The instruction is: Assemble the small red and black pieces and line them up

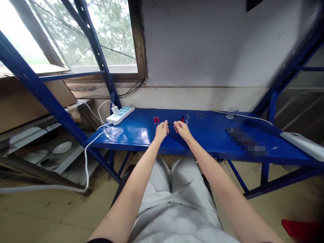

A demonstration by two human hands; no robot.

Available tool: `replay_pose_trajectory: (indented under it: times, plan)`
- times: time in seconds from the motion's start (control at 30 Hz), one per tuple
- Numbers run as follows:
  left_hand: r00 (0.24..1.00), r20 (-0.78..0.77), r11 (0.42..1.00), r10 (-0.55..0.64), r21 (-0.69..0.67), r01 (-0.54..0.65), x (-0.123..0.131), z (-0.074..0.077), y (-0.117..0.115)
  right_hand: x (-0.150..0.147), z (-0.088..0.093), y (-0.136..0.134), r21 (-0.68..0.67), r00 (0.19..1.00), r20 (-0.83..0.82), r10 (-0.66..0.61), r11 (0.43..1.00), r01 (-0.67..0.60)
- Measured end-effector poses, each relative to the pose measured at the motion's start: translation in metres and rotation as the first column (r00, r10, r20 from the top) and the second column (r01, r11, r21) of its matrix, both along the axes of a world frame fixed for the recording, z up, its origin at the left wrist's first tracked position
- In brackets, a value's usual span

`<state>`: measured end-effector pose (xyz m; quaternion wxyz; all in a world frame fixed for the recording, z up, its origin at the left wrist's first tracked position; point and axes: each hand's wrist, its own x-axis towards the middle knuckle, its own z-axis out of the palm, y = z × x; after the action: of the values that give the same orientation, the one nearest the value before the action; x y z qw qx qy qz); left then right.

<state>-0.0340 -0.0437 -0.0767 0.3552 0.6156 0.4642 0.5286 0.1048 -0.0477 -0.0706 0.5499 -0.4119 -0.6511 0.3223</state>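
I have both hands out over the blue table (141, 135), to the right of the white power strip (120, 114) that sits at the table's left end. My left hand (161, 130) is the nearer of the two to the power strip, and my right hand (182, 130) is just beyond it. A small dark rod (171, 124) spans the short gap between them. The fingers of each hand are drawn together, pinching one end of the rod. It is held just above the table top and is too small for me to tell what it is.

Two small red pieces (156, 119) stand right of the power strip, just behind my left hand. Farther from the power strip, behind my right hand, are a red-and-black piece (182, 118) and a small clear piece (187, 118). Beyond them is a row of tiny dark pieces (200, 115), and farther still a clear glass dish (232, 112). A white cable (87, 148) runs from the power strip off the table's left edge and down to the floor. Below the power strip and to its left, white plates (62, 147) lie on a low shelf.
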Motion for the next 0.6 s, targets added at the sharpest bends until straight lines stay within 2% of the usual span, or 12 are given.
replay_pose_trajectory:
  times: [0.23, 0.6]
  plan:
    - [0.999, 0.044, 0.991, -0.024, 0.13, 0.018, -0.0024, -0.0062, 0.0081, 0.0013, -0.001, 0.0012, 0.041, 1.0, 0.009, 0.014, 0.999, -0.015]
    - [1.0, 0.028, 0.996, -0.009, 0.092, 0.006, -0.0016, -0.0042, 0.0062, 0.0054, -0.0031, 0.0064, 0.074, 0.999, 0.009, -0.037, 0.997, 0.036]
